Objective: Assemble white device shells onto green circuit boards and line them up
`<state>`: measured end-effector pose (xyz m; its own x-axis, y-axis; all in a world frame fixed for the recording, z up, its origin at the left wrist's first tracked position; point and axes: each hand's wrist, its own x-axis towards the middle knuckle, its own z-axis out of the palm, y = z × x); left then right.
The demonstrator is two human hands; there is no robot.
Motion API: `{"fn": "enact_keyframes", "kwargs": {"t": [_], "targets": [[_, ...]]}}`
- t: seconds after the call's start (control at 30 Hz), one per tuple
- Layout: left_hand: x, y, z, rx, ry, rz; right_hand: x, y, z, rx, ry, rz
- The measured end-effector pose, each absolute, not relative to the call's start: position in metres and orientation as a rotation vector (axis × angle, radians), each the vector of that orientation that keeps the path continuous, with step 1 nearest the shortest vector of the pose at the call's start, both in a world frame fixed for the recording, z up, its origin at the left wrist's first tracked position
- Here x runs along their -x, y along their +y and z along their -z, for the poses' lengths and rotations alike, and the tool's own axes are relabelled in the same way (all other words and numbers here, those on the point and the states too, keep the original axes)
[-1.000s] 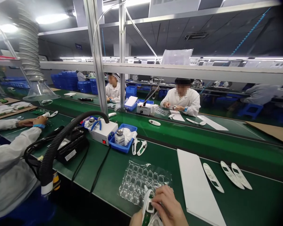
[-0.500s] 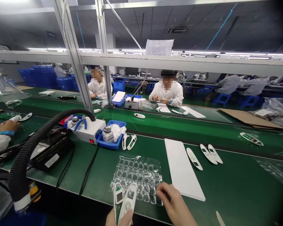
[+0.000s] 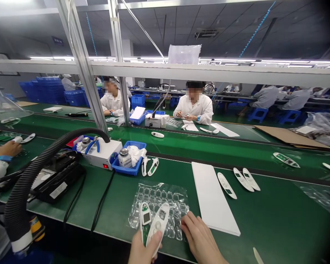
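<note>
My left hand is closed around two long white parts at the front edge of the bench. One is a casing half with a green circuit board and small display; beside it, fanned out, is a white cover shell with a window and round button. Both overlap a clear plastic sheet of square pockets lying on the bench. At the sheet's right edge my right hand has its fingers curled together. What its fingertips pinch, if anything, is too small to make out.
White paper lies right of the sheet, with several white shells beyond. A blue tray holds a bottle and cloths. A black hose arches at left. Co-workers sit across the green conveyor, which carries device parts.
My left hand has moved up and right with the two parts, over the plastic sheet. My right hand has shifted slightly left. Parts on the conveyor have slid left.
</note>
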<state>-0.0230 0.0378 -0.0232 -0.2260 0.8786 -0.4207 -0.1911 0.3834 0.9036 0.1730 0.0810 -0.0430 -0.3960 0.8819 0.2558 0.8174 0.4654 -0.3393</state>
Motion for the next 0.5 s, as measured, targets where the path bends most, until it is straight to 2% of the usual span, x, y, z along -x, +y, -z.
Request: {"fn": "enact_keyframes", "kwargs": {"t": [0.27, 0.5], "targets": [[0.014, 0.066, 0.027, -0.656, 1.455, -1.267, -0.177, 0.133, 0.018, 1.335, -2.142, -0.560], [0.018, 0.071, 0.030, -0.471, 1.326, -1.361, -0.164, 0.176, 0.040, 1.393, -2.068, -0.642]]}}
